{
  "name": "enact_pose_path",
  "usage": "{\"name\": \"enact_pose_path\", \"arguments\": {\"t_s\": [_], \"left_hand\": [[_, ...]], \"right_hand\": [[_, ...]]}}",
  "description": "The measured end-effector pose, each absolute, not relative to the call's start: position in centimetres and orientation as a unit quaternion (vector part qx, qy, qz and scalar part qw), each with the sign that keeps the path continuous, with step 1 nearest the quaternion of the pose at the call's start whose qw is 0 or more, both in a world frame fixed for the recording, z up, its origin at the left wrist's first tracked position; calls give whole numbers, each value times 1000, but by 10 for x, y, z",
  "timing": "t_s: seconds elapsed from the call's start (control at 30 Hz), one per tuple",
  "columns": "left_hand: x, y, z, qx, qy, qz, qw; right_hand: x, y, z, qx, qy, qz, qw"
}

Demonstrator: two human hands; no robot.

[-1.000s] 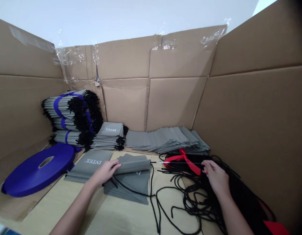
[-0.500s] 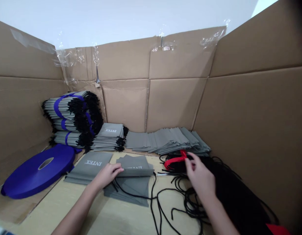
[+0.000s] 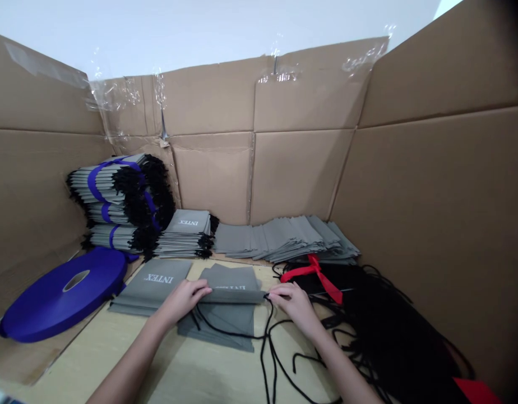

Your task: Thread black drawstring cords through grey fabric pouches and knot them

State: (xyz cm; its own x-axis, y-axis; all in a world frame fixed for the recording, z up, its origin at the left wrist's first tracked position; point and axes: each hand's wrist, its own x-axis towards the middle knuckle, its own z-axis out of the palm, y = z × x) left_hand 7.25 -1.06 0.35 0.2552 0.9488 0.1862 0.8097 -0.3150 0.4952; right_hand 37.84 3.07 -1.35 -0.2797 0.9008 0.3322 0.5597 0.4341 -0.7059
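My left hand (image 3: 183, 300) pinches the folded top hem of a grey fabric drawstring bag (image 3: 219, 325) lying flat on the table. My right hand (image 3: 292, 306) is at the hem's right end, its fingers closed on the tip of a black cord (image 3: 267, 331). That cord runs down across the table from the hem. A second grey bag printed INTEX (image 3: 152, 286) lies just left of my left hand. To the right of my right hand lies a tangled bundle of black cords (image 3: 393, 320), tied with a red ribbon (image 3: 315, 275).
Behind stand stacks of grey bags with black cords (image 3: 185, 241), some bound with purple straps (image 3: 107, 202), and a row of grey bags (image 3: 284, 238). A purple webbing roll (image 3: 63, 294) lies left on the pale table (image 3: 95, 359). Cardboard walls (image 3: 212, 168) surround the area.
My right hand has moved left from the cord bundle to the bag's hem and closed on the cord tip. My left hand stays on the hem.
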Motion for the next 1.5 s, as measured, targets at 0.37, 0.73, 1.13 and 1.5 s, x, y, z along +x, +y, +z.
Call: {"name": "enact_pose_path", "arguments": {"t_s": [0.37,0.73,1.13,1.5], "left_hand": [[70,-13,7,812,552,173,75],[118,-26,15,840,521,76,-131],[157,-12,-2,858,481,171,-52],[152,-16,5,799,547,251,13]], "right_hand": [[386,28,-14,-386,-772,346,367],[405,25,-14,-411,-840,185,303],[398,20,-3,-401,-865,48,298],[378,5,8,-351,-852,-23,388]]}}
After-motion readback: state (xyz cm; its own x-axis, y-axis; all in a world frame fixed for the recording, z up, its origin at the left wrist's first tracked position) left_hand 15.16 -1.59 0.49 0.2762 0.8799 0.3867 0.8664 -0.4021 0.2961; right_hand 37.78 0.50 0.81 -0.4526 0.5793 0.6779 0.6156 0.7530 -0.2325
